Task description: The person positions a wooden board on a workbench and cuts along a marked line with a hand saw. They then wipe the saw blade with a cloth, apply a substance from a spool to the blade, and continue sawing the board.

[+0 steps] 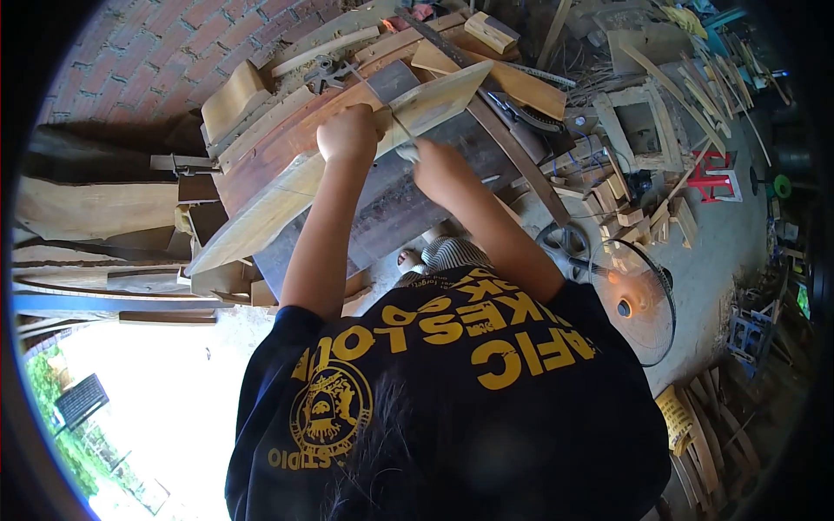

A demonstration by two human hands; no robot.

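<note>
A long pale wooden board (274, 204) slants over the workbench (391, 195), from lower left to upper right. Closed over the board's middle is my left hand (350, 133); its fingers face away, so what they grip is hidden. Just to the right, my right hand (427, 163) is closed at the near end of a thin tool (401, 124) that crosses the board. The far part of this tool reaches past the board's back edge. Its exact kind is too small to tell.
Wooden planks and a curved block (233, 100) lie behind the bench near the brick wall (165, 65). A wood block (491, 33) sits at the back. A standing fan (632, 302), a red stool (714, 178) and scrap wood are at right. Slabs (95, 208) are stacked at left.
</note>
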